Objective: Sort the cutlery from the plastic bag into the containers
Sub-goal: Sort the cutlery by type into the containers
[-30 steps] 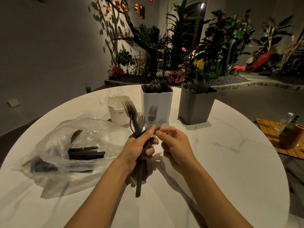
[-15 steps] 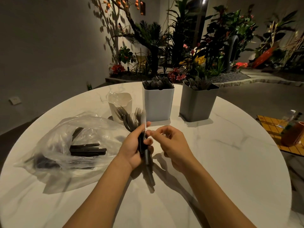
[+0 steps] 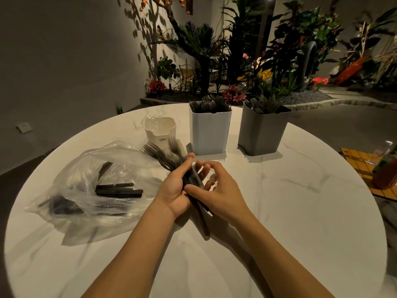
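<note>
The left hand (image 3: pixel 173 187) grips a bundle of dark plastic forks (image 3: pixel 163 155) by the handles, thumb laid over the top and fingers wrapped underneath. The tines fan out up and to the left, towards a small white cup (image 3: pixel 160 134) that holds clear plastic pieces. The handles run down between the two wrists, just above the round white marble bench (image 3: pixel 290 211).

The right hand (image 3: pixel 218 191) sits just beside the left, its thumb tip touching the handles and its fingers curled above them. I cannot tell whether it actually pinches a fork.

To the left lies a crumpled clear plastic bag (image 3: pixel 86 166) on the bench, with more dark cutlery pieces (image 3: pixel 119 191) lying flat inside.

Beyond the hands stand a tall white square container (image 3: pixel 209 134) and, to its right, a tall grey square container (image 3: pixel 262 134), near each other but apart. Both are packed with dark cutlery standing upright. The small white cup stands just left of the white container.

At the right edge a yellow gridded mat (image 3: pixel 361 166) shows.
</note>
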The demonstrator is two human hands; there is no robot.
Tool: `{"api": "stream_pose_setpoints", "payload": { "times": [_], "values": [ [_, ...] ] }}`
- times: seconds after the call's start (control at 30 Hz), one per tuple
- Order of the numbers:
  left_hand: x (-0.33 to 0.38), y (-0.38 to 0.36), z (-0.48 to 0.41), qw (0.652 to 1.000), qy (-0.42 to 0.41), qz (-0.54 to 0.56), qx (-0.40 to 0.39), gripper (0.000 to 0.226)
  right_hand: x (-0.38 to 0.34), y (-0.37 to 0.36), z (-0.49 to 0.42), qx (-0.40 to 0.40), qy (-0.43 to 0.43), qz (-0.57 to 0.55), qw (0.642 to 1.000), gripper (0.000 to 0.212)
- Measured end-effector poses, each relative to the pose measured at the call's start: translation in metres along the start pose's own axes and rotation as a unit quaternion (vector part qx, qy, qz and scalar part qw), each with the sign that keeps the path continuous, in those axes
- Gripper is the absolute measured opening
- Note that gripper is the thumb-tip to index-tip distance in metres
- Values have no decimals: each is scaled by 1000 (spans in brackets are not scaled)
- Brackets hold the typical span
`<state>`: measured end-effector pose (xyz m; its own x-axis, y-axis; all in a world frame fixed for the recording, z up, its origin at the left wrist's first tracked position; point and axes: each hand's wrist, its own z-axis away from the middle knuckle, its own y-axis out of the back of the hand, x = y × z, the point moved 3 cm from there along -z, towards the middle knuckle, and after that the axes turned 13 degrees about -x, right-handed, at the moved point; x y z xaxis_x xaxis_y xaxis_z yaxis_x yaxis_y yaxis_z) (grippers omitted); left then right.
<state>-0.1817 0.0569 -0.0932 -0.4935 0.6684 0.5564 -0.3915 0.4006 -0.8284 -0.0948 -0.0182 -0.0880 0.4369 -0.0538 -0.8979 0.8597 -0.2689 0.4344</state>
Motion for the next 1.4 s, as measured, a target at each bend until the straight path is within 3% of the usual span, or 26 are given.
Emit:
{"api": "stream_pose_setpoints", "payload": {
  "times": [0.13,0.27,0.63,0.97,1.23,1.3,1.4],
  "values": [
    [-1,-2,1,1000,-1,-1,-29,24,3,2,0,10,-2,-7,1000,53],
    [2,2,3,999,5,26,-46,47,5,3,-1,13,-14,-6,1000,45],
    [-1,4,-1,994,34,-5,-106,50,10,8,-5,38,-24,-71,996,27],
    [-4,9,-5,997,16,-50,-55,29,8,-1,-1,36,-37,-71,996,26],
    [-7,14,-8,999,14,-41,16,31,6,5,-4,68,-90,-13,994,49],
    [-5,16,-9,999,7,-37,21,30,3,15,-4,39,-101,38,993,52],
    [-4,14,-9,999,4,-35,4,26,6,29,-1,-144,-154,137,968,54]
  ]
}}
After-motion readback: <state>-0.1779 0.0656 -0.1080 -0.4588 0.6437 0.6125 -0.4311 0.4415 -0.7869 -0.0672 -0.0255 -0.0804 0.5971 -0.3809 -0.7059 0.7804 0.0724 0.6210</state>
